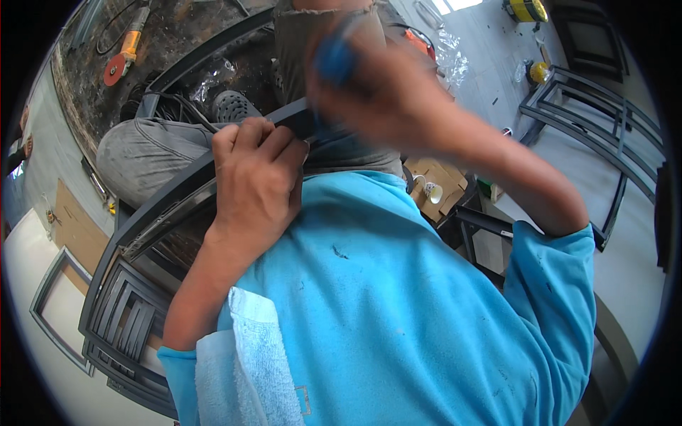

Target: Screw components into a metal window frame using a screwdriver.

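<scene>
A dark grey metal frame lies across my lap, its curved bar running from lower left up to the middle. My left hand is closed over this bar, fingers curled round its upper edge. Just above and to the right, my right hand is smeared by motion. Its fingers are wrapped round a blue-handled tool, close to the frame's bar. The tool's tip is too blurred to make out, and so is any contact with the metal.
An angle grinder with a red disc rests at upper left. More grey frames stand at right and lower left. Cardboard with a paper cup lies right of my lap. A yellow-black thing sits at far right.
</scene>
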The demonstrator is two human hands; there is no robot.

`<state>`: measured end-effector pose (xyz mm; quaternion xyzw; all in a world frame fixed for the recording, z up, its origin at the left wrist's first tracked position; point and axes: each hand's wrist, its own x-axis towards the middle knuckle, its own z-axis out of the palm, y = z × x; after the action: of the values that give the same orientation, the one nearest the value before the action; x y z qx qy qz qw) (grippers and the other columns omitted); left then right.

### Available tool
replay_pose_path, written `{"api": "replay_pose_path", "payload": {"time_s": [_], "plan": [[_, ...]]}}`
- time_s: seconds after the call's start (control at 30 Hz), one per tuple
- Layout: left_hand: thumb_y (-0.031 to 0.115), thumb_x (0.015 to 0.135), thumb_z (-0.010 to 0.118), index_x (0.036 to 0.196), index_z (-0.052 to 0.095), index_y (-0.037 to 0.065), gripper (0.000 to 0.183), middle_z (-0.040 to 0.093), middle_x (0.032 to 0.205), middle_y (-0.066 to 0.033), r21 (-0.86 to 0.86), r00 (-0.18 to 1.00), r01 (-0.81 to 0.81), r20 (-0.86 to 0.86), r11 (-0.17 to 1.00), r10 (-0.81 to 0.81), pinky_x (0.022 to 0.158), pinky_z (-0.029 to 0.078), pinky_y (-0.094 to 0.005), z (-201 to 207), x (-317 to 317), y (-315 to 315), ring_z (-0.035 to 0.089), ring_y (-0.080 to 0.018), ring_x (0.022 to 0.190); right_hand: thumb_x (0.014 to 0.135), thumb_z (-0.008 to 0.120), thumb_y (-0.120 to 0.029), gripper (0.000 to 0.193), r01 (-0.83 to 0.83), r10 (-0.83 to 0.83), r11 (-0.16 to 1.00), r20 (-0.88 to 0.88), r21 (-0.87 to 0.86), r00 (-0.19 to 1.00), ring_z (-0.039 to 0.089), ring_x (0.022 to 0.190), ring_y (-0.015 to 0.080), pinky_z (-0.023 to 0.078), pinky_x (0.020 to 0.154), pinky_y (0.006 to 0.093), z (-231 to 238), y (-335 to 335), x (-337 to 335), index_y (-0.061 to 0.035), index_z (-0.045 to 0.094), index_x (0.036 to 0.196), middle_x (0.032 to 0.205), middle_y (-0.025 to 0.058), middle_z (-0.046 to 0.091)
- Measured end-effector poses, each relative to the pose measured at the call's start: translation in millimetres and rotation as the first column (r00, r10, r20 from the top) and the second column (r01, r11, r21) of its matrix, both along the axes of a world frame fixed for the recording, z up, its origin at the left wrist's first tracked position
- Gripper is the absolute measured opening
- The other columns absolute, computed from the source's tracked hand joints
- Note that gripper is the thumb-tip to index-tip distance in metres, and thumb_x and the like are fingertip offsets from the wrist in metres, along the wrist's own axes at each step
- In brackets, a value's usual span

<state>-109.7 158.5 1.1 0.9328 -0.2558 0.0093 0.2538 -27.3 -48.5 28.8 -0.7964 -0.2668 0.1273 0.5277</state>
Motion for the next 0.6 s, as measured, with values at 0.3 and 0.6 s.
{"api": "replay_pose_path", "payload": {"time_s": [0.3,0.6], "plan": [[0.005,0.073,0.07,0.089,0.068,0.009,0.017,0.064,0.093,-0.0029,0.015,1.0,0.014,0.011,1.0,-0.014,0.092,0.036,-0.0437,-1,-1,5,0.059,-0.0255,0.105,0.093,0.072,-0.013,0.023,-0.111,0.117,0.989,0.059,-0.097,0.991,0.067,0.067,0.0323,0.05,0.06,0.0417,-4,5,9,-0.002,0.055,0.104,0.074,0.0151,0.062],[0.008,0.08,0.072,0.095,0.071,0.011,0.016,0.067,0.095,-0.0012,-0.003,1.0,-0.009,0.0,1.0,0.009,0.094,0.036,-0.0443,-3,-4,16,0.058,-0.0279,0.106,0.094,0.071,-0.013,0.025,-0.05,0.049,0.999,0.047,0.018,0.998,0.063,0.068,0.0367,0.048,0.06,0.0442,13,18,20,-0.001,0.053,0.108,0.073,0.0169,0.059]]}}
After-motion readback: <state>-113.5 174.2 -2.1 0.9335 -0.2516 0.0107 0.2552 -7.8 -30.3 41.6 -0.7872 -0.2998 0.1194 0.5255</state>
